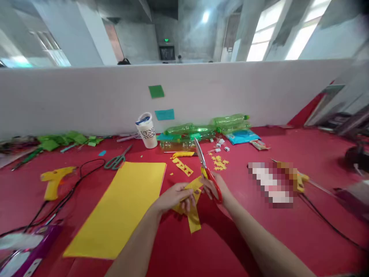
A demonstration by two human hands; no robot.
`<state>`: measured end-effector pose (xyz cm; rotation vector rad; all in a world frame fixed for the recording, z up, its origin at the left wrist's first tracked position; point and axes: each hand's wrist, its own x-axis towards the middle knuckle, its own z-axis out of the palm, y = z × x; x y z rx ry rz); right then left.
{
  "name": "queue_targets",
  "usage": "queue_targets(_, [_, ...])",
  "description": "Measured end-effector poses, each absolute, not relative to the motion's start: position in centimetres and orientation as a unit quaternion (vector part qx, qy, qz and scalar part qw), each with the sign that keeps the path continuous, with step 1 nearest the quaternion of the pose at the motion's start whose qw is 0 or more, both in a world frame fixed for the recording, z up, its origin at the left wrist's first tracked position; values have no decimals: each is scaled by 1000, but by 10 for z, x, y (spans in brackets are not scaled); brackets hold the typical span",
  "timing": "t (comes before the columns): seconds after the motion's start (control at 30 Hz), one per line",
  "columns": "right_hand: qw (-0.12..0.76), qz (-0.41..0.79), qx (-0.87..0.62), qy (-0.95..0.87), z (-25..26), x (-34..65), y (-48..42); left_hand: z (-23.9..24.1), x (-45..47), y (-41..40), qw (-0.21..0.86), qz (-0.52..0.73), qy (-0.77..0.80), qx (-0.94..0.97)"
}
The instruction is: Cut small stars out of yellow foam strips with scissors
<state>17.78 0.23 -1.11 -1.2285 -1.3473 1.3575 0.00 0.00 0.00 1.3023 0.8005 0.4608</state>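
My left hand (175, 197) is closed on pieces of yellow paper (194, 220), with one strip hanging below the fingers. In my right hand (217, 186) are red-handled scissors (212, 177), blades pointing up and away from me. The right fingers are close to the upper end of the yellow paper; whether they touch it I cannot tell. Just beyond the hands lies a yellow strip with star-shaped cutouts (182, 167). Beside it is a scatter of small yellow stars (219, 163). A yellow utility knife (183, 154) rests behind the strip.
A stack of yellow sheets (129, 207) lies left on the red table, near green scissors (117, 161) and a yellow glue gun (54, 182). Green plastic bottles (201, 130) and a paper cup (147, 132) stand before the white partition. Another glue gun (300, 181) lies right.
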Motion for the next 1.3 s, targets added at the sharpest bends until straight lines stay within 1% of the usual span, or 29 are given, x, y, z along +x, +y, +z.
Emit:
queue_targets(0.07, [439, 540, -484, -531, -8, 179, 3, 0, 2, 0, 694, 241, 373, 567])
queue_targets(0.17, [427, 532, -478, -553, 0, 183, 3, -1, 1, 3, 680, 338, 399, 515])
queue_targets(0.23, [375, 517, -479, -603, 5, 188, 1, -1, -1, 7, 656, 427, 416, 464])
queue_targets(0.3, [296, 497, -477, -661, 10, 193, -1, -1, -5, 11, 620, 506, 424, 424])
queue_targets(0.4, [213, 439, -487, -725, 12, 193, -5, -1, -11, 15, 571, 572, 425, 407])
queue_targets(0.47, [184, 432, -484, -739, 13, 190, -8, 1, -12, 14, 552, 585, 436, 404])
queue_targets(0.57, [172, 463, -475, -728, 14, 184, -13, 4, -12, 12, 539, 585, 463, 391])
queue_targets(0.83, [184, 564, -457, -663, 7, 180, -16, 5, -12, 11, 523, 562, 474, 431])
queue_targets(0.97, [194, 606, -437, -635, 1, 179, -16, 4, -13, 11, 533, 567, 467, 420])
queue_targets(1.3, [205, 622, -426, -624, 5, 177, -17, 2, -13, 12, 537, 584, 447, 414])
